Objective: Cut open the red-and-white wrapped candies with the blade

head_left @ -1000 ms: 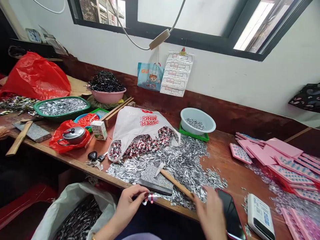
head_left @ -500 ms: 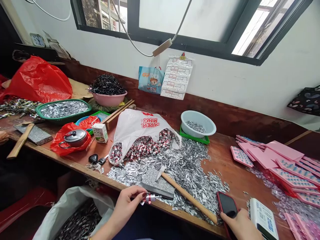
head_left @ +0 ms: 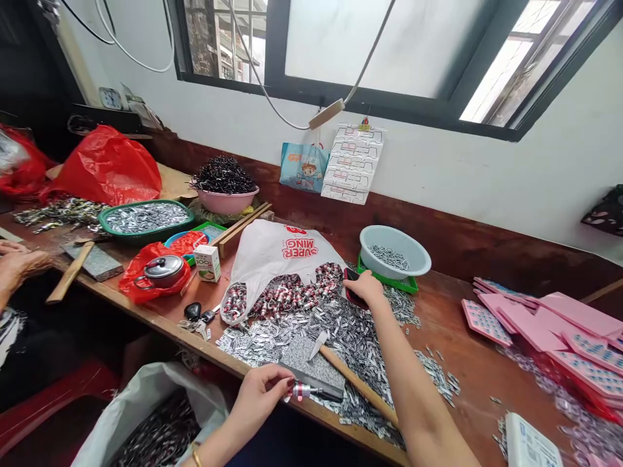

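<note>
My left hand is closed at the bench's front edge, pinching a small red-and-silver metal piece between thumb and fingers. Just behind that piece lies a dark flat bar. My right hand reaches far over the bench, gripping a phone with a dark screen and red edge. Below my right forearm are a wooden-handled hammer and a heap of small silver metal tabs. A white plastic bag spills red-and-silver pieces left of the phone.
A pale blue basin stands on a green tray. Pink boards and a white box-like device are at right. On the left are a lidded pot, keys and another person's hand. An open sack stands below.
My right hand has carried the phone from the bench's front right up to beside the white bag. My left hand keeps its pinch. The view has shifted, and another person's hands show more at left.
</note>
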Available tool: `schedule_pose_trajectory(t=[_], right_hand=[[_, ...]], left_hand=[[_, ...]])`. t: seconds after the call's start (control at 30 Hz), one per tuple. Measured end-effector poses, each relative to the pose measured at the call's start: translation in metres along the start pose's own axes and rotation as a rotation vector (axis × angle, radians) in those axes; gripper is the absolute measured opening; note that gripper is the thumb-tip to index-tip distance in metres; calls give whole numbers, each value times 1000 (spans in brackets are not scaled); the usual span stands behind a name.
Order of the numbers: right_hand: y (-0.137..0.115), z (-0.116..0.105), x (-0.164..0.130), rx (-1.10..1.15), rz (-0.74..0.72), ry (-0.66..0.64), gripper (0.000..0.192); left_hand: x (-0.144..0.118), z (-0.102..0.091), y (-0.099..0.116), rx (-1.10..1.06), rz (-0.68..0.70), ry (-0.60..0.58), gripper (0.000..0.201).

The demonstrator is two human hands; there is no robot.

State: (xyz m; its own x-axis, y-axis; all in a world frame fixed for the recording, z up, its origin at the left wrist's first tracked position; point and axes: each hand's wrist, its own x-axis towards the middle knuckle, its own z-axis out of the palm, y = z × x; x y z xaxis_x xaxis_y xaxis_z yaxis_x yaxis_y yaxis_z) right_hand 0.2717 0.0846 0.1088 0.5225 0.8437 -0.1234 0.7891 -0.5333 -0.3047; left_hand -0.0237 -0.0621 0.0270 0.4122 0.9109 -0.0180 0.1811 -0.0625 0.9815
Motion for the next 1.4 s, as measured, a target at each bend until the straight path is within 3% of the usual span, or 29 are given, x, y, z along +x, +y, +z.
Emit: schedule_pose_trajectory(t=[0.1,0.23,0.33,0.43,0.53,0.6,0.73,0.9,1.07,1.13,1.27,1.33,1.4], right_hand=[[-24,20,18,-42,-15,-17,67],[-25,31,14,-85,-66,18,59],[-8,27,-1,-100,-174,73,46],[22,28,-26,-112,-288,7,26],[53,46,-57,-118,-362,-132,6],[69,62,-75,-93,-402,-142,1],[85,81,-92,-35,-434,-66,14],[92,78,-93,-5,-463,31,16],[89,75,-104,469,-414,113,18],[81,74,-117,810,-343,-29,21],[52,71,-152,1584,-164,-596,28],[38,71,-167,1810,-91,-816,30],[29,72,-179,1940,-49,-946,32]], left_hand=[[-1,-3,2,3,-22,23,26],[4,-9,0,14,-60,56,25],[12,-19,-4,8,-89,50,25],[21,-31,-10,0,-135,9,24],[29,-40,-16,-26,-199,-31,28],[31,-42,-18,-35,-220,-48,31],[29,-38,-12,-38,-193,-76,33],[24,-40,-10,4,-162,-63,30],[24,-48,-25,37,-256,-49,31],[25,-50,-29,36,-306,-55,33],[31,-53,-25,34,-401,-81,35],[34,-54,-22,31,-435,-101,35],[37,-54,-19,27,-452,-118,35]])
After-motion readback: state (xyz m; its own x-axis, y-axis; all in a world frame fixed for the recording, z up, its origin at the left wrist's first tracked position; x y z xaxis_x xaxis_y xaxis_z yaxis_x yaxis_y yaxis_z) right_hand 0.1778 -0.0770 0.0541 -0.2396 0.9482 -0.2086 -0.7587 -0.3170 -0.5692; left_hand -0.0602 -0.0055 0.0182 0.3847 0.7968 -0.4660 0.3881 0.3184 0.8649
